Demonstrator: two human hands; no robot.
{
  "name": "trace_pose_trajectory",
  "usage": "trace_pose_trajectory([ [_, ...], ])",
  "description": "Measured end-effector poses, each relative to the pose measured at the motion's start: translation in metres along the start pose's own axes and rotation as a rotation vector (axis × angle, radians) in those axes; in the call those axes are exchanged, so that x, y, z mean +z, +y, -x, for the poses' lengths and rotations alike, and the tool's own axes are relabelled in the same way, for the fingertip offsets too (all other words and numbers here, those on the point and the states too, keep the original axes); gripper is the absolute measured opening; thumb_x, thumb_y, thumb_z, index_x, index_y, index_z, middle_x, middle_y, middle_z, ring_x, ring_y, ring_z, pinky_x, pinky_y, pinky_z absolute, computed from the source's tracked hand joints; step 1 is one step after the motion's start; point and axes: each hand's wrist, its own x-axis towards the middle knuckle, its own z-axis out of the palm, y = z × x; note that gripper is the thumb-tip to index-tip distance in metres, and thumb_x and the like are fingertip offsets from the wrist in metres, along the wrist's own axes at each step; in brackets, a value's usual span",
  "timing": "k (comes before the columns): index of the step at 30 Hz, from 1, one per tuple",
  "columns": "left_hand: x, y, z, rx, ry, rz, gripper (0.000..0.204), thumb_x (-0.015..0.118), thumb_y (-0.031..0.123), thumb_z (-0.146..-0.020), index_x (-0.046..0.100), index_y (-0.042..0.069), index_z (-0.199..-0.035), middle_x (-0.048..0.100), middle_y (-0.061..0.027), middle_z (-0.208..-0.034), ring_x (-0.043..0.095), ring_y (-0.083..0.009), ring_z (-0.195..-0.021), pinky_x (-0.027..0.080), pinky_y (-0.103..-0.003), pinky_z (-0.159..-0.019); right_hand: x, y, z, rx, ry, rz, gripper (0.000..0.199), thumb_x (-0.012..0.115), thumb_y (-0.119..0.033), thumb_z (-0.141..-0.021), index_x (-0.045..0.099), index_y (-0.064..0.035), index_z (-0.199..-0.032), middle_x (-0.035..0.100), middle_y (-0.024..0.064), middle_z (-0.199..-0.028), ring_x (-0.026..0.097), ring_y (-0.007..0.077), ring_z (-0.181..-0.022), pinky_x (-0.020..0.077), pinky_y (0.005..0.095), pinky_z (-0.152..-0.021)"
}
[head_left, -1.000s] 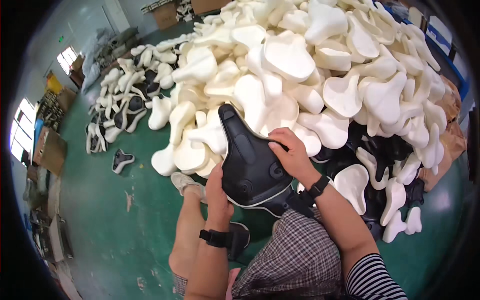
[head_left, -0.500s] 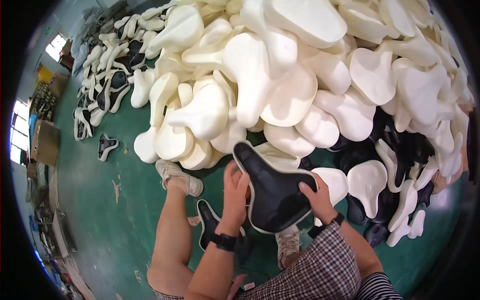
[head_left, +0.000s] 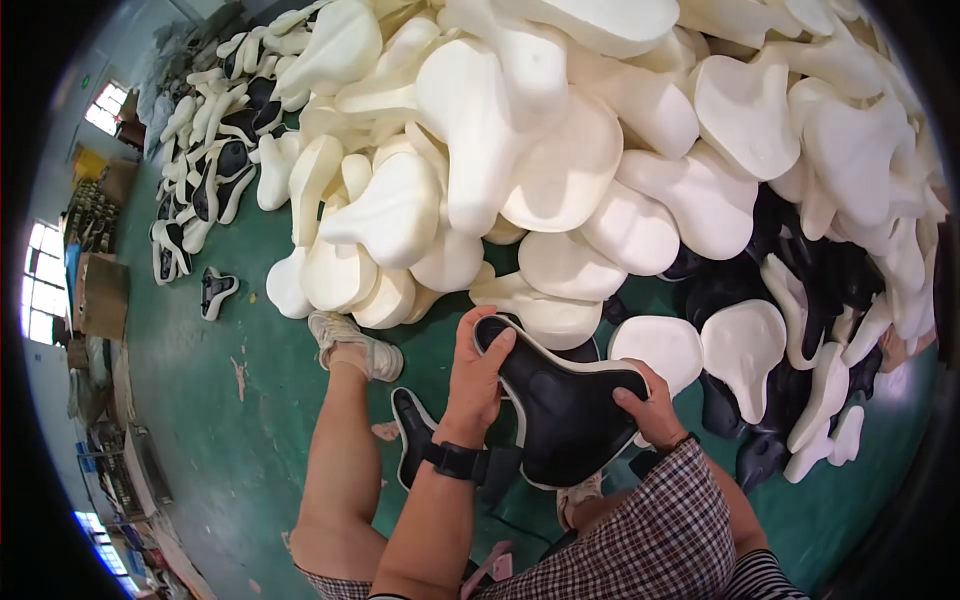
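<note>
Between my two hands is a bicycle saddle (head_left: 570, 410), black side up, with a white foam rim around its edge. My left hand (head_left: 474, 375) is closed on its narrow nose, the thumb pressing on the black surface. Its wide end is gripped at the right corner by my right hand (head_left: 650, 405), thumb on top and fingers underneath. Below my left forearm, a second black saddle with a white rim (head_left: 413, 435) lies on the floor, partly covered by the arm. Just beyond the held saddle lies a white foam saddle pad (head_left: 540, 308).
A large heap of white foam saddle pads (head_left: 560, 165) rises in front of me. Black saddle shells (head_left: 722, 408) lie at its right foot. More black-and-white saddles (head_left: 205, 190) are piled at far left, with a single one (head_left: 216, 292) on the green floor (head_left: 230, 430). My legs flank the work.
My left hand has shifted up onto the saddle's nose, its thumb now on top. The saddle has moved slightly right and down, with my right hand still at its corner.
</note>
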Motion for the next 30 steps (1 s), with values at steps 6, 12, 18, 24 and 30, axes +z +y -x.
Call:
trace_pose_trajectory([
  [6, -0.007, -0.014, -0.01, -0.161, 0.08, -0.035, 0.032, 0.064, 0.01, -0.089, 0.049, 0.011, -0.117, 0.059, -0.0018, -0.092, 0.059, -0.0122, -0.08, 0.052, -0.027, -0.069, -0.009, 0.013, 0.003, 0.048, -0.001, 0.014, 0.049, 0.07, -0.022, -0.082, 0.054, 0.0008, -0.122, 0.063, 0.0072, -0.107, 0.057, 0.0147, -0.098, 0.0457, 0.0302, -0.089],
  [12, -0.021, -0.024, -0.022, -0.352, 0.087, 0.047, 0.028, 0.064, 0.01, -0.088, 0.052, 0.009, -0.113, 0.059, -0.0016, -0.088, 0.06, -0.0131, -0.078, 0.052, -0.029, -0.068, -0.017, 0.023, 0.004, 0.058, -0.026, 0.046, 0.046, 0.068, -0.02, -0.083, 0.055, 0.0009, -0.121, 0.062, 0.0057, -0.106, 0.056, 0.0143, -0.097, 0.0455, 0.0304, -0.09],
  [18, -0.015, -0.044, -0.01, -0.028, 0.136, -0.016, 0.026, 0.064, 0.005, -0.087, 0.051, 0.008, -0.11, 0.057, -0.0012, -0.093, 0.057, -0.0096, -0.081, 0.049, -0.024, -0.07, -0.015, 0.038, 0.003, 0.078, -0.01, -0.014, 0.047, 0.069, -0.021, -0.083, 0.054, 0.0011, -0.122, 0.062, 0.0058, -0.107, 0.057, 0.0143, -0.097, 0.0456, 0.0302, -0.089],
  [24, -0.026, -0.059, -0.017, 0.141, 0.188, -0.249, 0.021, 0.064, 0.003, -0.087, 0.056, 0.006, -0.106, 0.057, -0.0005, -0.091, 0.056, -0.0093, -0.077, 0.048, -0.023, -0.066, -0.011, 0.053, 0.007, 0.157, -0.007, -0.11, 0.047, 0.07, -0.023, -0.085, 0.055, 0.0006, -0.122, 0.061, 0.0082, -0.111, 0.055, 0.015, -0.102, 0.0436, 0.0301, -0.092],
  [30, -0.091, -0.059, -0.011, 0.002, 0.227, -0.354, 0.02, 0.069, 0.002, -0.08, 0.065, 0.003, -0.1, 0.059, -0.0013, -0.09, 0.054, -0.0096, -0.077, 0.045, -0.023, -0.069, -0.043, 0.057, 0.001, 0.359, 0.19, -0.069, 0.038, 0.061, -0.035, -0.091, 0.064, 0.0022, -0.089, 0.064, 0.006, -0.077, 0.059, 0.0135, -0.067, 0.0491, 0.0291, -0.063],
])
